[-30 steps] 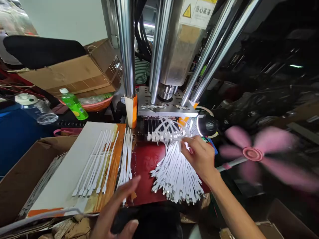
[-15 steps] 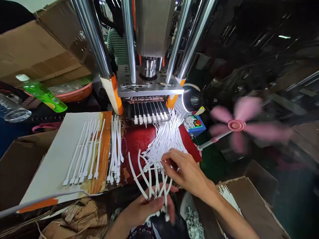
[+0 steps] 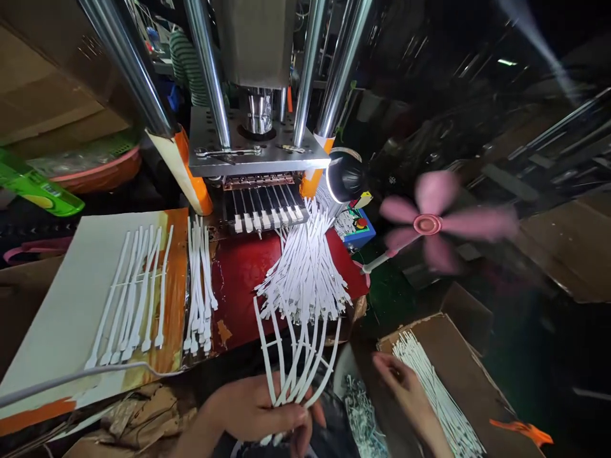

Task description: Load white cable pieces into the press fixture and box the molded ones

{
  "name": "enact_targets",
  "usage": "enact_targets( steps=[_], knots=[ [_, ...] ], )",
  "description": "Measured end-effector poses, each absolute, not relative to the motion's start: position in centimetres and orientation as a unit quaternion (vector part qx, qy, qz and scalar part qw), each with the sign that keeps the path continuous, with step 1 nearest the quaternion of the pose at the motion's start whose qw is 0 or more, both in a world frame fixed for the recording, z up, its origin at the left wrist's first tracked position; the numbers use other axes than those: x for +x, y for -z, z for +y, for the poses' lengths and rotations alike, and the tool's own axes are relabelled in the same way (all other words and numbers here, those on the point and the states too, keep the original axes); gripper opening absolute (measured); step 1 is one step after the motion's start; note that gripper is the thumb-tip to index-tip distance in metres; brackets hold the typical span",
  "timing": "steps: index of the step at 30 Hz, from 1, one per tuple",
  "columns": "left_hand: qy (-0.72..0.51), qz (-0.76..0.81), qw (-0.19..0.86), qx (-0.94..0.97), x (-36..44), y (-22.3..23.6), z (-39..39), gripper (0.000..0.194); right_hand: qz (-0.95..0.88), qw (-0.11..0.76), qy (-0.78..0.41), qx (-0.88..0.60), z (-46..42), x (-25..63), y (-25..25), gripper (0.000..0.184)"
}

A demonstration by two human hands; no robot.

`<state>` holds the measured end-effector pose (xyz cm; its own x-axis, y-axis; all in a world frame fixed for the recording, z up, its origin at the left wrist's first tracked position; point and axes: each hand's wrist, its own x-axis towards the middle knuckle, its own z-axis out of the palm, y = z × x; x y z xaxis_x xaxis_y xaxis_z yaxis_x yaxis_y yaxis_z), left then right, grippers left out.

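My left hand (image 3: 267, 413) is closed around the lower ends of several white cable ties (image 3: 298, 369). Their long tails fan upward, with short thin cross strips still joining some of them. Off to the right, my right hand (image 3: 405, 391) is beside the cardboard box, its fingers curled with the tips drawn together; whatever may be between them is too small to make out. Just beyond the held ties, a large pile of white cable ties (image 3: 310, 267) lies on the red work surface (image 3: 238, 273).
A press (image 3: 258, 159) holds a row of white-ended strips. More ties lie on a white board (image 3: 62, 280) at left. The open cardboard box (image 3: 458, 343) contains white ties. Small scraps (image 3: 363, 413) sit in a bag. A pink fan (image 3: 427, 224) spins at right; a person in stripes (image 3: 188, 67) is behind.
My right hand has left the ties in my left hand and moved right and down to the box. The view has shifted right. My left hand keeps its hold.
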<state>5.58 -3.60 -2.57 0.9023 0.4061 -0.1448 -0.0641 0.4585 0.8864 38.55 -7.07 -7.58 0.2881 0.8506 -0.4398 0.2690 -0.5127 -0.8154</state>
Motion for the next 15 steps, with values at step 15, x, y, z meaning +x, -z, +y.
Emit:
enact_targets(
  steps=[15],
  knots=[
    [-0.338,0.490,0.669,0.445,-7.5,1.5,-7.6,0.043,-0.516,0.245,-0.780,-0.256,6.8,9.8,1.1,0.042]
  ],
)
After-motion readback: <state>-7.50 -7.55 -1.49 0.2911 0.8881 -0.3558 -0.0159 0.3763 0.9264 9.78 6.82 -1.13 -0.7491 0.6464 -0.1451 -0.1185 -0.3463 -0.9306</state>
